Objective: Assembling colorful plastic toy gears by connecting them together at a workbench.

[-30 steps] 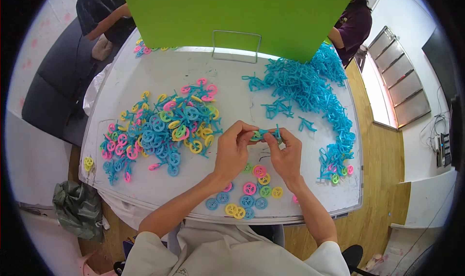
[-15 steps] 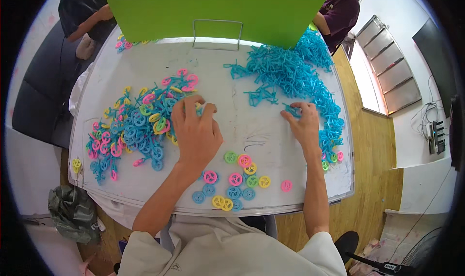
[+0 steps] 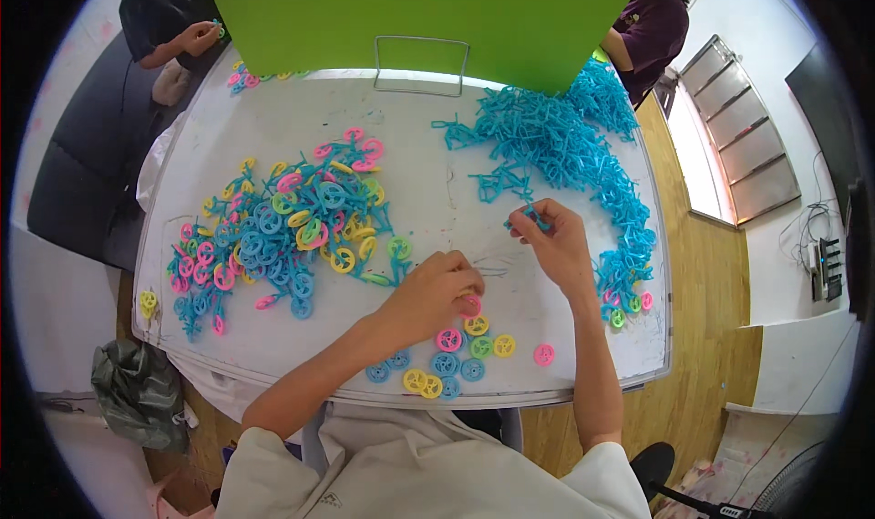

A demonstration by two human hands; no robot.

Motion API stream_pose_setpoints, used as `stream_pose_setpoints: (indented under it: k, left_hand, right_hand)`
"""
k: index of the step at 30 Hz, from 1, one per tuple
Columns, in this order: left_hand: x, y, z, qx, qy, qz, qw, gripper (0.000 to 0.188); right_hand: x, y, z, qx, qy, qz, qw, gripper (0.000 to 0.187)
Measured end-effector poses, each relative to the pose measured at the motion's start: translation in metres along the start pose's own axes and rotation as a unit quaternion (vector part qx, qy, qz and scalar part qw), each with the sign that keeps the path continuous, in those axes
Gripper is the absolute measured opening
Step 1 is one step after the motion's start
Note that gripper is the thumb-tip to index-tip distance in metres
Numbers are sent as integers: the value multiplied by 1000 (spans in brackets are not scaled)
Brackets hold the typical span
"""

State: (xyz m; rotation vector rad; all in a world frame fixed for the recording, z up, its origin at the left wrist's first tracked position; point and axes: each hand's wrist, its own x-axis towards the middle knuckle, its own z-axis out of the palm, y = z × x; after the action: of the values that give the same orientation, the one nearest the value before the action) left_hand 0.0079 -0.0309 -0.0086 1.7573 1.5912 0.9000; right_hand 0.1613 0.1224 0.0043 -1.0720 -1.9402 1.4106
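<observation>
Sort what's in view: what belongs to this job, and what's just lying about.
Likely the job: blue branching plastic frames; loose multicoloured spoked plastic wheels; wheeled blue frames.
Likely just around: crumpled dark-green bag; long black padded seat.

Single head-worn fisheye view, facing down and forward across white table (image 3: 410,127), near edge close below.
</observation>
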Motion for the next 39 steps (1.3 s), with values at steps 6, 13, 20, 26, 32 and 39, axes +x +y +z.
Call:
stream_pose_setpoints:
  k: [6, 13, 20, 26, 32, 39]
  left_hand:
    - [7, 6, -6, -101, 70, -63, 990, 17]
    - [15, 7, -10, -351, 226, -130, 899, 14]
    - [12, -2, -5, -366, 231, -123, 893, 11]
    - [14, -5, -6, -256, 244, -115, 928, 4]
    - [14, 0, -8, -146, 277, -82, 946, 5]
    - [17, -4, -18, -335, 260, -93, 901, 2]
  right_hand:
    - [-5, -7, 11, 13, -17, -5, 1000, 17]
    - [-20, -15, 33, 42, -10, -26, 999, 21]
    - [-24, -16, 47, 62, -13, -7, 998, 20]
    - [-24, -12, 55, 73, -7, -38, 997, 19]
    - [-31, -24, 58, 116, -57, 45, 991, 30]
    - [-33, -25, 51, 18, -12, -105, 994, 33]
